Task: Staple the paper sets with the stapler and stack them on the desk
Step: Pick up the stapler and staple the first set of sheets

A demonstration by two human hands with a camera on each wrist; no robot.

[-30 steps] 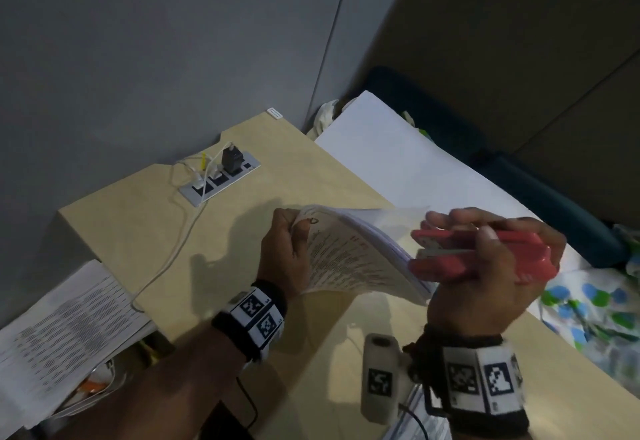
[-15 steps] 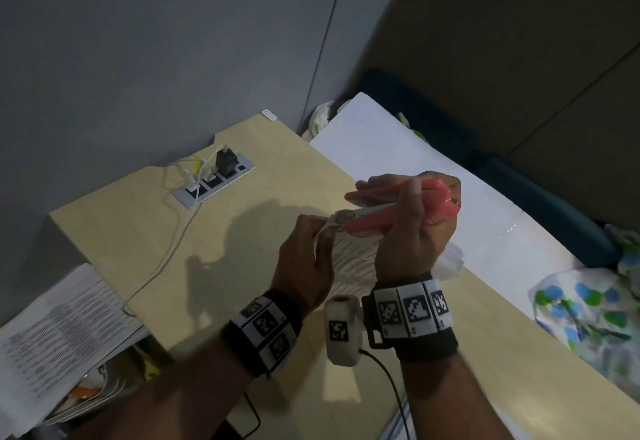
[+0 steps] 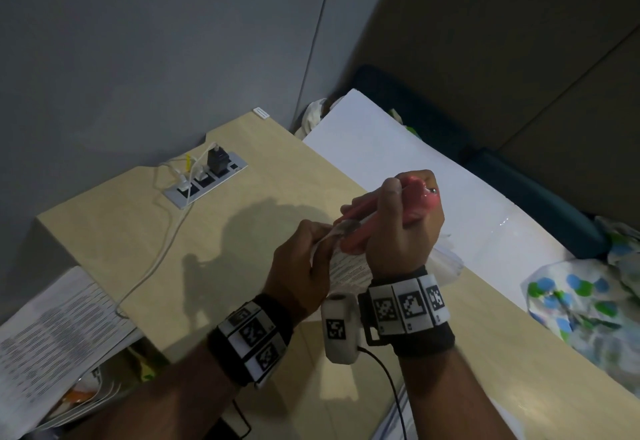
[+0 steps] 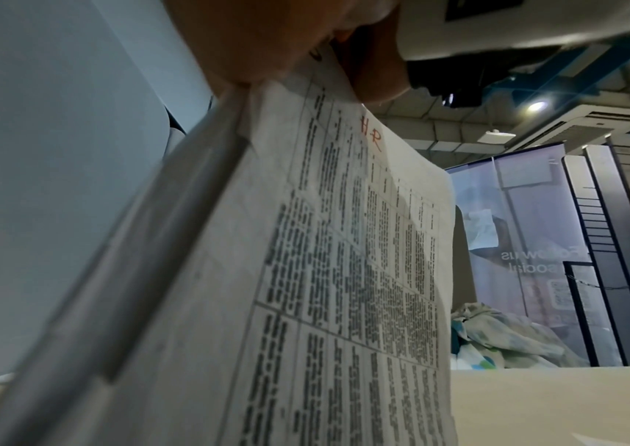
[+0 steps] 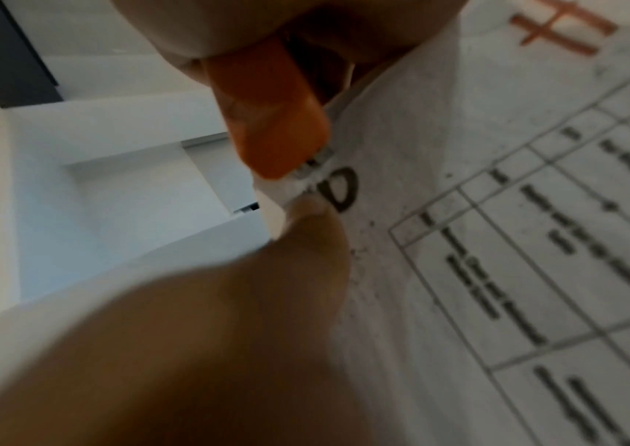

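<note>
A set of printed paper sheets (image 3: 349, 268) is held up in the air above a pale wooden desk (image 3: 214, 231), not resting on it. Its top corner is pinched by the fingers of the left hand (image 3: 301, 263). A pink stapler (image 3: 415, 197) is gripped in the closed right hand (image 3: 401, 231), and its nose has been brought onto that same corner; a second ago it was held well to the right, clear of the sheets. In the right wrist view the stapler's tip (image 5: 278, 120) sits against the page edge beside a handwritten mark, touching a fingertip (image 5: 317, 217) of the left hand. Whether a staple has been driven cannot be told. The stapling step is judged to be under way, with stacking still to be done. Further out, a power strip (image 3: 207, 180) with plugged cables lies near the desk's back edge, another pile of printed sheets (image 3: 59, 325) hangs off the left side, and a large white sheet (image 3: 398, 155) lies to the right.
</note>
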